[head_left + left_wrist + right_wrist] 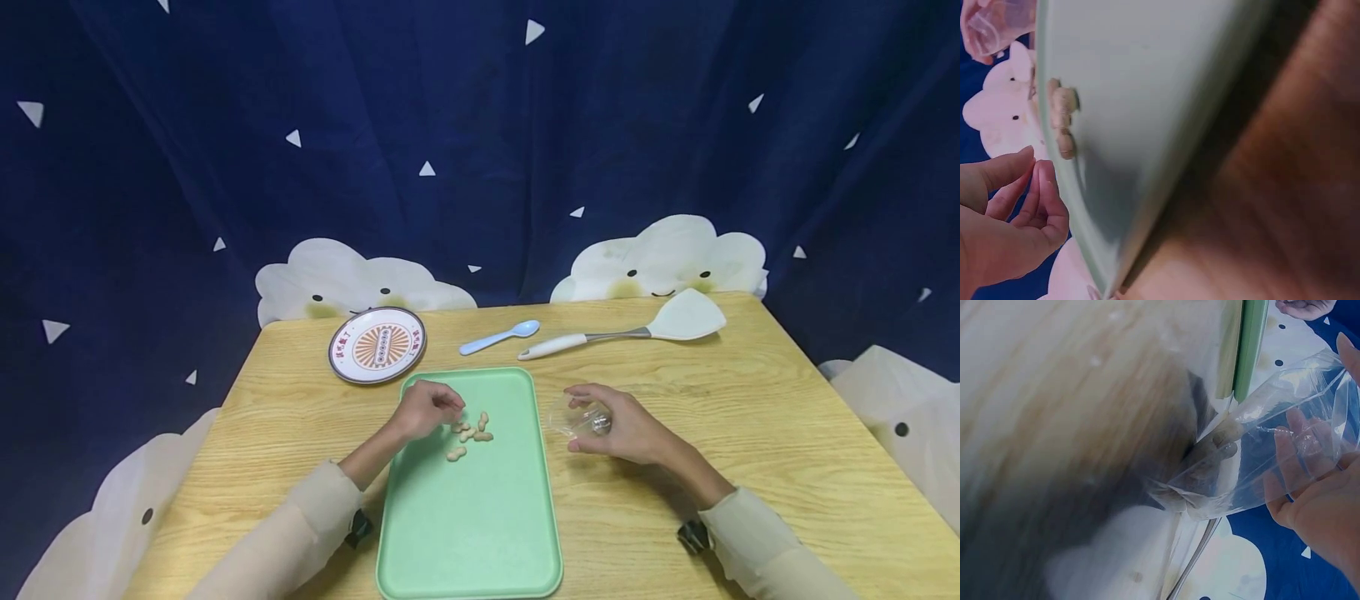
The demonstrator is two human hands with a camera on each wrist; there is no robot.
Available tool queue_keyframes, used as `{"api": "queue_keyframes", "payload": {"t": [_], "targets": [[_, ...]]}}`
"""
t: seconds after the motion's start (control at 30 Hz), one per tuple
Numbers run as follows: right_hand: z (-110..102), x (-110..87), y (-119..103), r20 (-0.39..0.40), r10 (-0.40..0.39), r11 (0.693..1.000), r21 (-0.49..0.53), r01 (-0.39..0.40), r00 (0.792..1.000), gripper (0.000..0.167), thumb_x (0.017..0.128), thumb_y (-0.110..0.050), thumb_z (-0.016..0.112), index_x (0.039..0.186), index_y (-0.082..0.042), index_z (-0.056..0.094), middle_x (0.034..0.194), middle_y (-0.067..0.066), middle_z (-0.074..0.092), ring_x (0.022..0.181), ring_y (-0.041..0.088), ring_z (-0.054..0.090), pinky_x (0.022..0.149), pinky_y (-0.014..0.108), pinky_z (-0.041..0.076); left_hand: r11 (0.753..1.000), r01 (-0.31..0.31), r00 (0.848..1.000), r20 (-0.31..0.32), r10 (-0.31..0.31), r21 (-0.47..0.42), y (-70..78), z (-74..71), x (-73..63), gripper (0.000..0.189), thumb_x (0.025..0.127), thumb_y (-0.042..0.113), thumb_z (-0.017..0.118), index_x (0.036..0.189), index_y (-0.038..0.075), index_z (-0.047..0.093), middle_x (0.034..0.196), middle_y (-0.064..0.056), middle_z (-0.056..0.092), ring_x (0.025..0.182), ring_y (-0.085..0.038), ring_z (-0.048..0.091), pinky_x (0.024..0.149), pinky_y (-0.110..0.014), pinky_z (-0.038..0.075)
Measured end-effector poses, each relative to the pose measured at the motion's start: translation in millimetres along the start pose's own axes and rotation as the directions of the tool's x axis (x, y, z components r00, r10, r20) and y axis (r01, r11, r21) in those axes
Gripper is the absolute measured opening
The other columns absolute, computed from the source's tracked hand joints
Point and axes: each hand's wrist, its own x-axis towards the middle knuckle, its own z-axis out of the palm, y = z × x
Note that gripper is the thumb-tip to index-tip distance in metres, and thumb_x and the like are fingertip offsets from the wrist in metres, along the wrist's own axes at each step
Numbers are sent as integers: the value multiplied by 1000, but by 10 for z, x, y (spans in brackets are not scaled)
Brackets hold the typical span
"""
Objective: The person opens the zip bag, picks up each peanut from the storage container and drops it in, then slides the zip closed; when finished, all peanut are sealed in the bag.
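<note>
My left hand (429, 408) hovers over the upper left of a green tray (472, 517), its thumb close to the fingertips. In the left wrist view nothing shows between the left fingers (1044, 181). Several peanuts (482, 437) lie on the tray just beside those fingertips. Right of the tray, my right hand (622, 423) holds a clear plastic bag (564, 417) between thumb and fingers. The right wrist view shows the bag (1260, 444) spread wide, with brownish, peanut-like shapes (1225, 437) low in it.
Behind the tray stand a white plate with red print (378, 346), a light blue spoon (501, 337) and a white spatula (682, 318) with a grey shank. All are on a wooden table (750, 417). A dark blue curtain (480, 125) hangs beyond the table's far edge.
</note>
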Motion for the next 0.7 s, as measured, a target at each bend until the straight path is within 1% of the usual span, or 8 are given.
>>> {"api": "queue_keyframes", "payload": {"t": [0.07, 0.23, 0.4, 0.6, 0.7], "targets": [[5, 1, 2, -1, 0, 1000, -4, 0, 1000, 74, 71, -45, 80, 132, -14, 52, 115, 3, 65, 111, 24, 58, 93, 49, 44, 1000, 20, 1000, 23, -20, 17, -42, 12, -4, 9, 78, -1, 71, 87, 2, 72, 78, -5, 70, 70, -11, 60, 62, -22, 48], [14, 4, 11, -3, -3, 1000, -2, 3, 1000, 74, 71, -45, 80, 132, -13, 53, 115, 3, 66, 111, 24, 58, 91, 48, 45, 999, 22, 998, 53, -24, 49, -111, 55, -6, 12, 74, -5, 72, 83, 2, 72, 78, -6, 70, 69, -11, 60, 61, -22, 48], [20, 2, 19, -5, -6, 1000, -11, 6, 1000, 74, 71, -44, 80, 132, -13, 53, 114, 2, 66, 110, 24, 59, 91, 47, 45, 997, 30, 998, 51, -34, 75, -128, 97, -2, 13, 72, -5, 73, 82, 3, 72, 77, -5, 69, 69, -11, 59, 61, -21, 47], [18, -7, 16, -3, 1, 1000, -5, -1, 1000, 73, 71, -44, 80, 132, -14, 53, 115, 2, 66, 111, 25, 58, 91, 48, 45, 996, 47, 998, 43, -50, 72, -121, 106, -5, 10, 75, -5, 71, 81, 3, 71, 76, -6, 68, 69, -11, 59, 60, -21, 47], [13, -13, 12, -4, 3, 1000, 1, -3, 1000, 73, 71, -44, 80, 132, -14, 53, 115, 3, 66, 111, 25, 58, 91, 48, 45, 997, 37, 998, 40, -39, 66, -104, 92, -10, 7, 77, -3, 71, 82, 2, 71, 76, -7, 68, 69, -12, 59, 60, -21, 47]]}}
